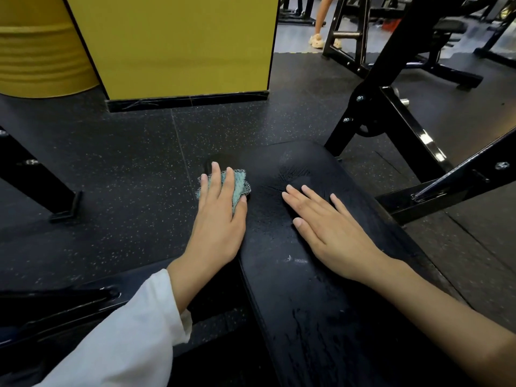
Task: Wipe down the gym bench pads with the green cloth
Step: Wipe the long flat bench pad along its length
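Left hand point(220, 210) flat, fingers straight and close together, pressing down on crumpled teal-green woven cloth point(239, 183). Cloth pinned under palm and fingers at far left corner of black padded gym bench pad point(279, 275), edges poking out past fingertips. Right hand point(321, 222) just beside left, palm down on bare pad, fingers slightly spread, holding nothing. White sleeve point(125, 344) on left forearm. Speckled black rubber floor point(125, 177) left of left hand, yellow pillar point(181, 46) beyond. Black steel frame point(391, 129) beyond right hand.

You can read no text, label, brand or number near your fingers point(215, 177) or on the bench point(279, 247).
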Demonstrator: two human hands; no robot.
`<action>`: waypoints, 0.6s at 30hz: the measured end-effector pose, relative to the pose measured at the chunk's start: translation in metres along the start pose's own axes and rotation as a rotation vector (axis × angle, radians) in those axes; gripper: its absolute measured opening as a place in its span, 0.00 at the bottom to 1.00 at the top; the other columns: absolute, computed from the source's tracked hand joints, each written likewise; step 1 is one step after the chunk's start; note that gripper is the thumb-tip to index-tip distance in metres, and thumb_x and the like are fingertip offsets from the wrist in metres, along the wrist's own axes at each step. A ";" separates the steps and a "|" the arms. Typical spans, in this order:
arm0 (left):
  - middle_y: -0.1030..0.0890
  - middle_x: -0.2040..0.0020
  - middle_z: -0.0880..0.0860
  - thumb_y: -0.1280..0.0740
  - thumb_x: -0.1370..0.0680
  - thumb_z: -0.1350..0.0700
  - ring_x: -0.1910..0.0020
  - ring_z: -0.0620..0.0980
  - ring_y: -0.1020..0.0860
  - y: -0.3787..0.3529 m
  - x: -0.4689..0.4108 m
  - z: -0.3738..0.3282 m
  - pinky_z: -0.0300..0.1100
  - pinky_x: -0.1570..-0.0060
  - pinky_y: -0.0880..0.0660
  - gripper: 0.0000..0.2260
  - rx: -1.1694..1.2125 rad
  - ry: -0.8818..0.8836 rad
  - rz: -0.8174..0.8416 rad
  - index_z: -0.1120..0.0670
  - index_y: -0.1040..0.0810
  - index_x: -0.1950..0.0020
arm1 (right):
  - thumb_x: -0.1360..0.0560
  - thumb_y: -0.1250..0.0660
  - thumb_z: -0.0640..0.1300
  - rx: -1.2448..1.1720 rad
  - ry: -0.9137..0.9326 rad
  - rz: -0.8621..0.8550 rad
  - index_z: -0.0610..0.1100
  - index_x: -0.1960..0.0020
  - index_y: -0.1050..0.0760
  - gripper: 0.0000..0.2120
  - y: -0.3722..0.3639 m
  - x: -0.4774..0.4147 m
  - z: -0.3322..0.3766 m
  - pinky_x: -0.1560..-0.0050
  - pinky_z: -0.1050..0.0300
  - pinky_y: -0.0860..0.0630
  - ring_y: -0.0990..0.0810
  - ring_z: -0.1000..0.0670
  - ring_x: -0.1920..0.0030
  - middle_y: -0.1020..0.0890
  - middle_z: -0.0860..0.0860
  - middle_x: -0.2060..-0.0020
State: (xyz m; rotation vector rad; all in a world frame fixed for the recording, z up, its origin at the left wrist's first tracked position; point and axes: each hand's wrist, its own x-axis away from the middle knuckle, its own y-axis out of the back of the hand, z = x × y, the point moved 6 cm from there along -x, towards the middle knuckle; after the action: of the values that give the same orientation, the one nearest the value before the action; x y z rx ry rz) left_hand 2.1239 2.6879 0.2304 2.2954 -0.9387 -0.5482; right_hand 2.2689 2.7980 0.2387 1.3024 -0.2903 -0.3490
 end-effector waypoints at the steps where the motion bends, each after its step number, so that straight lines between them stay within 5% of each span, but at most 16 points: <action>1: 0.61 0.20 0.47 0.46 0.16 0.54 0.22 0.49 0.63 0.000 0.004 -0.001 0.39 0.27 0.61 0.26 0.009 0.005 0.003 0.51 0.51 0.20 | 0.25 0.67 0.61 0.001 0.000 -0.001 0.58 0.22 0.53 0.32 0.001 0.000 0.001 0.25 0.55 0.64 0.61 0.64 0.25 0.53 0.66 0.24; 8: 0.62 0.21 0.46 0.47 0.16 0.54 0.23 0.47 0.65 -0.005 0.045 -0.017 0.36 0.29 0.63 0.25 0.043 0.021 0.038 0.51 0.52 0.20 | 0.17 0.55 0.52 -0.014 -0.012 0.036 0.55 0.22 0.50 0.24 0.006 0.002 0.003 0.24 0.49 0.60 0.57 0.58 0.23 0.51 0.61 0.22; 18: 0.58 0.21 0.43 0.48 0.16 0.53 0.23 0.42 0.62 -0.014 0.105 -0.044 0.34 0.27 0.61 0.24 0.141 0.113 0.004 0.50 0.51 0.20 | 0.19 0.58 0.56 -0.040 0.008 0.035 0.53 0.21 0.50 0.26 0.004 0.063 0.014 0.23 0.47 0.58 0.56 0.56 0.22 0.50 0.60 0.22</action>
State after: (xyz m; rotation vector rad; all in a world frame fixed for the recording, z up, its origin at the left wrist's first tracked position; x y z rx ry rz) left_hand 2.2257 2.6349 0.2378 2.4212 -0.9533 -0.3566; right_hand 2.3209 2.7610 0.2469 1.2573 -0.2973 -0.3186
